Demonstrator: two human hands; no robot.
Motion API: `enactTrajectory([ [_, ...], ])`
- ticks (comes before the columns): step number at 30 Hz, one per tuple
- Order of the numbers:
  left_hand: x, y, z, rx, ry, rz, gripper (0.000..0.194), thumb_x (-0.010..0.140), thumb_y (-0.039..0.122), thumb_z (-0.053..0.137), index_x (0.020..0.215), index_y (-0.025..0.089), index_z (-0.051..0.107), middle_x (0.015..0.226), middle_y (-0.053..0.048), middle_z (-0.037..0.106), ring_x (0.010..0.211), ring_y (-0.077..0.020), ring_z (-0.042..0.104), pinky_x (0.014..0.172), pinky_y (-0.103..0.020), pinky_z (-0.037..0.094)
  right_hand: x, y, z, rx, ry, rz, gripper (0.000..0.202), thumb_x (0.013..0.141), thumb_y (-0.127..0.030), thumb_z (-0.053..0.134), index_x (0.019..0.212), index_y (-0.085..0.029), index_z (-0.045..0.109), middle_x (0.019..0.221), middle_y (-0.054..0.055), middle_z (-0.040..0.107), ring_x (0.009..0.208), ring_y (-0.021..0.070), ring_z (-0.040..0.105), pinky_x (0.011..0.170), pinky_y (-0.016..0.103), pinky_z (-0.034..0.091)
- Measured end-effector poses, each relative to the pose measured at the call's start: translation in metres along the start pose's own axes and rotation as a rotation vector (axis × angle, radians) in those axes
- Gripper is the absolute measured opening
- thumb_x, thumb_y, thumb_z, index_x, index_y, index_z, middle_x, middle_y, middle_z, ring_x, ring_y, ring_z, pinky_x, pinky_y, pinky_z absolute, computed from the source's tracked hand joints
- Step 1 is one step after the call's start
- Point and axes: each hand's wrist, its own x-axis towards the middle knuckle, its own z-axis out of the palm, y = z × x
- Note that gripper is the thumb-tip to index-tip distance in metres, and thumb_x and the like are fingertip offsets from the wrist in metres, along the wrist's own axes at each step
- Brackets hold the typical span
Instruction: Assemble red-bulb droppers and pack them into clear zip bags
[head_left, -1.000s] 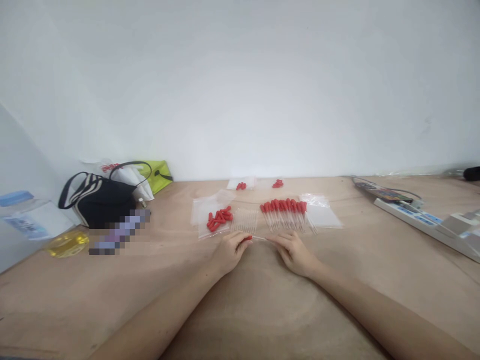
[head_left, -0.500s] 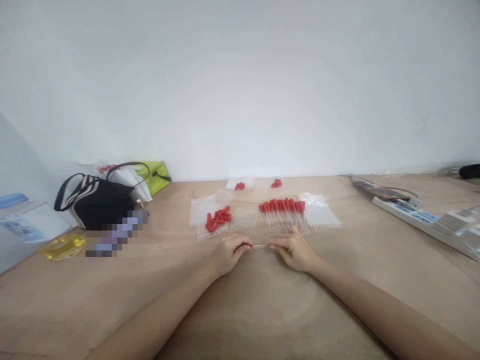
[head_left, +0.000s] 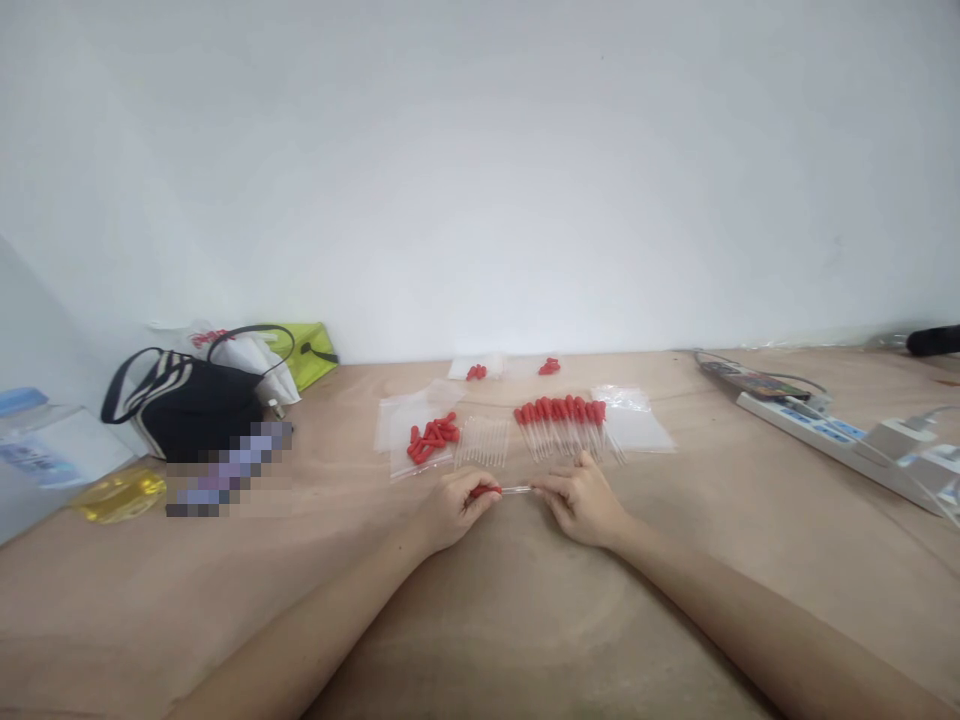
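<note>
My left hand (head_left: 455, 512) is closed on a red rubber bulb (head_left: 486, 490). A thin clear tube (head_left: 516, 490) runs from the bulb to my right hand (head_left: 585, 503), whose fingers pinch its far end. Beyond my left hand, loose red bulbs (head_left: 433, 438) lie on a clear plastic bag (head_left: 402, 464). A row of clear tubes (head_left: 482, 442) lies beside them. To the right, several tubes with red bulbs fitted (head_left: 561, 412) lie side by side, next to another clear bag (head_left: 641, 425).
Two small groups of red bulbs (head_left: 476, 372) lie near the wall. At the left are a black bag (head_left: 199, 410), a green bag (head_left: 311, 355) and a yellow see-through item (head_left: 120, 497). A phone (head_left: 754, 382) and a white power strip (head_left: 840, 440) are at the right.
More of the red bulb shows between my left fingers. Both hands still hold the tube between them. The whole view has shifted slightly.
</note>
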Motion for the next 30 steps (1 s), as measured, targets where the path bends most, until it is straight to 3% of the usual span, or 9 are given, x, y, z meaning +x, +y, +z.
enactTrajectory([
  [13,-0.002,0.003,-0.001,0.06,-0.049,0.058,0.017,0.083,0.026,0.043,0.081,0.017,0.057,0.073,-0.003,0.061,0.065,-0.0128,0.054,0.063,-0.024,0.043,0.001,-0.012,0.002,0.073,-0.008,0.01,0.024,0.083,-0.018,0.038,0.086,-0.024,0.062,0.078,0.0,0.066,0.061,0.0099,0.052,0.065,0.028,0.02],
  [25,-0.003,0.0,0.002,0.05,-0.003,0.076,0.012,0.08,0.023,0.047,0.08,0.016,0.057,0.073,-0.003,0.062,0.066,-0.013,0.057,0.063,-0.023,0.044,0.009,-0.017,0.007,0.217,-0.055,0.028,0.025,0.085,-0.019,0.035,0.081,-0.021,0.06,0.071,-0.002,0.065,0.067,0.0113,0.054,0.066,0.026,0.022],
  [30,-0.001,0.0,0.002,-0.005,0.013,0.078,0.01,0.079,0.023,0.052,0.079,0.017,0.058,0.072,-0.002,0.064,0.064,-0.0126,0.058,0.061,-0.023,0.045,0.01,-0.014,0.003,0.176,-0.063,-0.01,0.024,0.085,-0.021,0.036,0.088,-0.022,0.06,0.078,0.0,0.065,0.071,0.0125,0.053,0.067,0.028,0.022],
])
